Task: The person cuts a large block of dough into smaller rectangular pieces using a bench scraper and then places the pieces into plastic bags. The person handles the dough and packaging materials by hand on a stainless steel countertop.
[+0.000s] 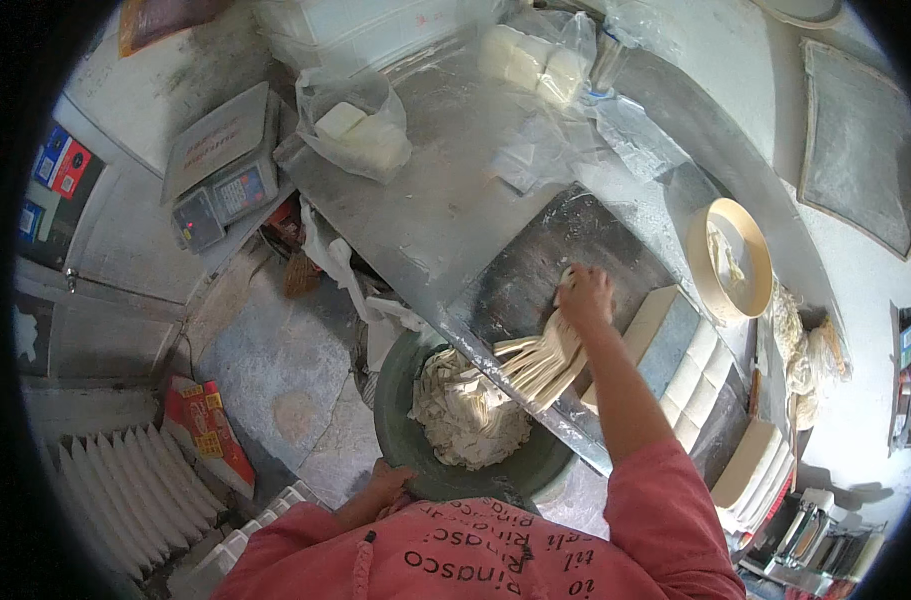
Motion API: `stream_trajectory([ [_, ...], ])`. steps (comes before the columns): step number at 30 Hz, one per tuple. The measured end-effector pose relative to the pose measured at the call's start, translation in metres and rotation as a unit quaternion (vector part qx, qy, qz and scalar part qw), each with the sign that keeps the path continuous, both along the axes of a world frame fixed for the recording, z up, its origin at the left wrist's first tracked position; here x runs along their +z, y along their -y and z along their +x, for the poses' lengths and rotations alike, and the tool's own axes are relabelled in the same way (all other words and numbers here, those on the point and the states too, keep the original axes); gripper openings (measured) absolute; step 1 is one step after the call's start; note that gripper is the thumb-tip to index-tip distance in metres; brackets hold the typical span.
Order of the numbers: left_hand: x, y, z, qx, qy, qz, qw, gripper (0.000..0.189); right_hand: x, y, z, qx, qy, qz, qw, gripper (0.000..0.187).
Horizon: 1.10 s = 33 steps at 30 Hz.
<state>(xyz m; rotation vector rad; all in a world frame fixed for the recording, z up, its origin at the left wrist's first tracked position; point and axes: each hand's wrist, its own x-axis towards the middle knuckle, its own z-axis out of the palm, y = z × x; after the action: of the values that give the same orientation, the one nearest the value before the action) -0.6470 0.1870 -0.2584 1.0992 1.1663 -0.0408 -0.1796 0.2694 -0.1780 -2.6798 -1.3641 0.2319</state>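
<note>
My right hand (586, 298) is closed over one end of a bunch of pale cut dough strips (549, 364), with a small pale piece beside its fingers. The strips fan across a dark, floury board (515, 262) and hang over the metal table's front edge. Below that edge stands a green tub (395, 420) with a heap of pale, flat dough pieces (466, 420) inside. At the tub's near left rim, my left hand (388, 478) grips the edge, partly hidden by my body. Right of my forearm lie a long pale block (654, 337) with a grey top and rows of pale pieces (695, 375).
A round wooden sieve (763, 262) stands at the back right of the table (433, 142). Plastic bags of white blocks (361, 135) lie toward the far side. A digital scale (226, 165) is at left, and a red carton (207, 435) is low on the left.
</note>
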Motion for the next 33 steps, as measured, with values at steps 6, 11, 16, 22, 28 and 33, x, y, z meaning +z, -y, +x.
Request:
stream_trajectory([
  [6,0.013,-0.009,0.018,0.112,-0.027,-0.082,0.99,0.031,0.019,0.06,-0.115,-0.034,-0.085,0.041,0.995,0.042],
  [11,0.009,0.005,0.012,0.113,0.027,-0.087,0.989,0.035,0.038,0.127,-0.188,0.039,-0.161,0.003,0.986,0.046],
  [16,-0.017,0.037,0.002,0.142,0.001,-0.066,0.988,0.025,0.026,0.15,-0.171,0.026,-0.101,0.119,0.987,0.043],
  [22,-0.04,0.056,0.009,0.104,0.053,-0.003,0.993,0.022,0.01,0.244,-0.191,0.08,-0.256,0.083,0.96,0.035],
  [28,-0.027,0.048,0.078,0.21,0.048,-0.146,0.966,0.022,0.045,0.372,-0.168,-0.041,-0.307,0.022,0.951,0.032],
  [33,-0.094,0.033,0.148,0.125,0.135,-0.06,0.981,0.022,0.072,0.475,-0.161,-0.14,-0.197,0.13,0.962,0.028],
])
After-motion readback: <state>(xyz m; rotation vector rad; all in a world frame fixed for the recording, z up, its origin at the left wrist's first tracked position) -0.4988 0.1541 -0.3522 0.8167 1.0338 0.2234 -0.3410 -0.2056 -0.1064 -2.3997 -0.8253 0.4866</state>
